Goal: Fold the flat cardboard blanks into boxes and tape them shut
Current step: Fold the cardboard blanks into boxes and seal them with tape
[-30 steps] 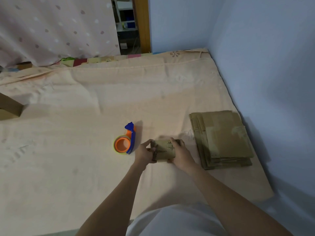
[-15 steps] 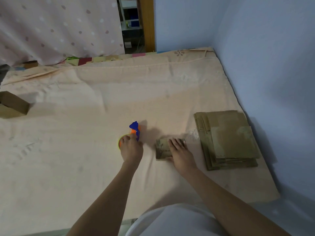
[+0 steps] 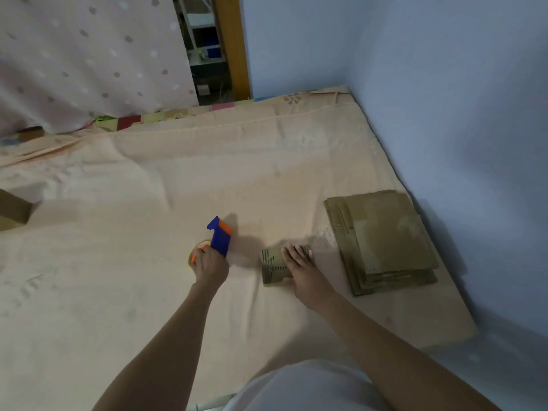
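Small folded brown cardboard box [image 3: 274,266] with dark printed marks: on the peach bedsheet [image 3: 148,179], near frame centre, just left of the stack of flat brown cardboard blanks [image 3: 382,238], apart from it. Right hand [image 3: 302,268] flat on box top, fingers [image 3: 296,253] straight, slightly spread, pressing down; flaps held shut, by the look. Left hand [image 3: 209,264] on the blue-and-orange plastic tape dispenser [image 3: 218,240], just left of box; fingers curled round the roll end, blue cutter head pointing away. Exact finger placement hidden under the back of the hand.

Step judged: sealing, tape not yet on box.

Handling, judged: box light, corrugated walls stiff along panels, weak at creases; flaps likely to spring open once pressure off. Soft mattress underneath, so hard pressing may tilt or sink the box. Best hold: palm over the flap seam, or thumb and fingers across opposite side walls near the top edge. Dispenser rigid, easy in one hand; serrated edge to keep clear of fingers.

Another brown cardboard piece [image 3: 13,210] at far left edge.
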Demonstrator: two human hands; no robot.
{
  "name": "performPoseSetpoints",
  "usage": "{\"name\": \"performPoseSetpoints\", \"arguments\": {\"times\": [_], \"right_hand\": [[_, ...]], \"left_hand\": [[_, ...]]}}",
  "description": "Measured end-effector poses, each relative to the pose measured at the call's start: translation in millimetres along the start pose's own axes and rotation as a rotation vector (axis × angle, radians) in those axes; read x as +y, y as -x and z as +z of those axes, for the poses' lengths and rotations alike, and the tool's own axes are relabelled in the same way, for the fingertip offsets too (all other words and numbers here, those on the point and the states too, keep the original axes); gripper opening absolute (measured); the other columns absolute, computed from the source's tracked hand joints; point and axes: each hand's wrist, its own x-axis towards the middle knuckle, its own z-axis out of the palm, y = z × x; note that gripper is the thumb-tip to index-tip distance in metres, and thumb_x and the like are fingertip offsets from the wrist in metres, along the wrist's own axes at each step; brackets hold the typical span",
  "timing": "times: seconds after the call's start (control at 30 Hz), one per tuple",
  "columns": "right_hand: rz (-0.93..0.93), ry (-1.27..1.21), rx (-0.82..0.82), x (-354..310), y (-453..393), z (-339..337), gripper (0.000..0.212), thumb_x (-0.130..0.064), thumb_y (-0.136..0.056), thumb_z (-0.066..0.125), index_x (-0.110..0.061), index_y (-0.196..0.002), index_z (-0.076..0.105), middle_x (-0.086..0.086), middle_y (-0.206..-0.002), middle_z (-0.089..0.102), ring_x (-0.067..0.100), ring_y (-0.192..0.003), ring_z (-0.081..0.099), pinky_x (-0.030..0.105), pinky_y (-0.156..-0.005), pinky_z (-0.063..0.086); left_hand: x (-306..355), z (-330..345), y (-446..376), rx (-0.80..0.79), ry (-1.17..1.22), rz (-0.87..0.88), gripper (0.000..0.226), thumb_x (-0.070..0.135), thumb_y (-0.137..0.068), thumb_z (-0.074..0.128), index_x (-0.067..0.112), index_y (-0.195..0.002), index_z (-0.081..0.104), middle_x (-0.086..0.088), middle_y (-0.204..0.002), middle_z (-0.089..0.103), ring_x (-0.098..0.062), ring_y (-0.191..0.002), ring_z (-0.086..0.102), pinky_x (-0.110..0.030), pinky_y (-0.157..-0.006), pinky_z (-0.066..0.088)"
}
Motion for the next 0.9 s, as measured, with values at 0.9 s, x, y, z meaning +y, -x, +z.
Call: {"name": "performPoseSetpoints", "arguments": {"times": [0.9], "right_hand": [[0.028,-0.381,0.045,4,-2,-4,0.06,-0.018,-0.095,0.065,-0.023,-0.15,0.041,-0.005,-0.16,0.033,0.017,-0.15,0.021,0.029,-0.123,0.012]], "left_hand": [[30,-24,71,-0.305,0.376,0.624,0.042,0.031,-0.085,0.071,0.028,-0.115,0.042,0.01,-0.104,0.056,-0.008,-0.09,0.058,-0.019,-0.072,0.047]]}}
